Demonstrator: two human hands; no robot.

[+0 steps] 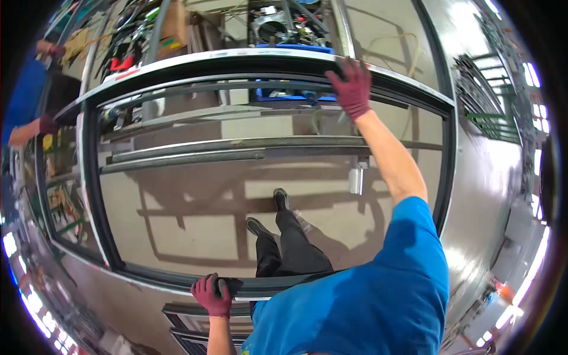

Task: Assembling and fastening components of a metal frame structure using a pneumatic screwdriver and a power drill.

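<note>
A large dark rectangular frame (97, 189), like a window or door frame with pale outer edges, spans the view in front of me. An upright bar divides off a narrower section at its left. My left hand (213, 294), in a maroon glove, is closed over the near bar, thumb to the right. Stretched out at the far right, my right hand (354, 89) lies over the far bar in a matching glove. Its fingers are extended and apart, slightly blurred, with nothing held in them.
Metal support rails (236, 149) run beneath the frame. Beyond stand a blue bin (290, 94), a cardboard box (174, 28) and assorted tools. At the left edge, a co-worker's gloved hand (47, 125) is near the frame. A green rack (494, 126) holds dark profiles at right.
</note>
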